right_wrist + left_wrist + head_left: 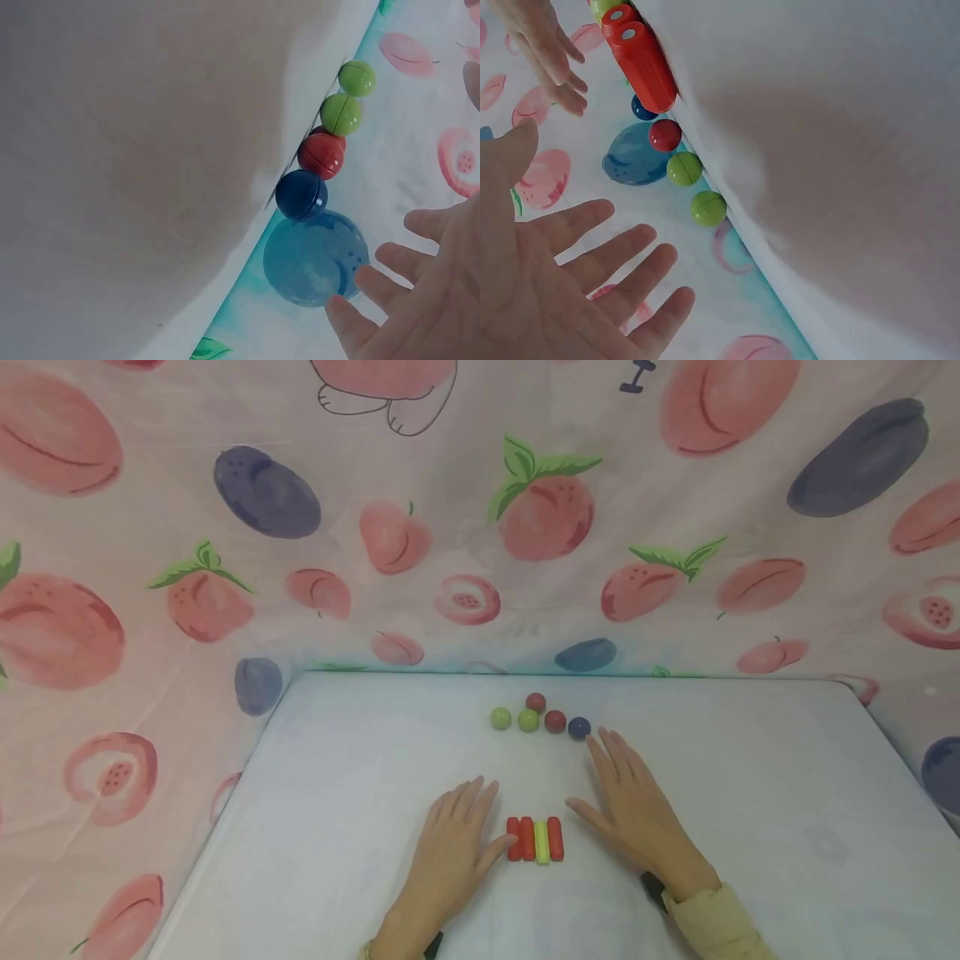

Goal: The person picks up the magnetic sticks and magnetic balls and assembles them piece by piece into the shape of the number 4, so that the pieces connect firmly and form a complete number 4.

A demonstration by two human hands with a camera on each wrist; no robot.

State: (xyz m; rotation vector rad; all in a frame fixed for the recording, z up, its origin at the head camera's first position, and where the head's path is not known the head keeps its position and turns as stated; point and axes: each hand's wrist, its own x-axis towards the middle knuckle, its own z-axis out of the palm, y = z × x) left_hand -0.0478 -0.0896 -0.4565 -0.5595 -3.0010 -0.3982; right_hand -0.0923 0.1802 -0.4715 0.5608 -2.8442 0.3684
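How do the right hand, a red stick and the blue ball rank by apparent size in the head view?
1. Right hand, clearly largest.
2. Red stick, the rightmost of the row.
3. Blue ball, smallest; it lies farther from the camera, so its true size against the stick is unsure.

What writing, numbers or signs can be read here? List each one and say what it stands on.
No readable text in any view.
The small balls, the four short cylinders and the white table carry no letters or numbers.
The fruit-print cloth behind shows only pictures; a small dark mark at its top edge is too small to read as a word or sign.
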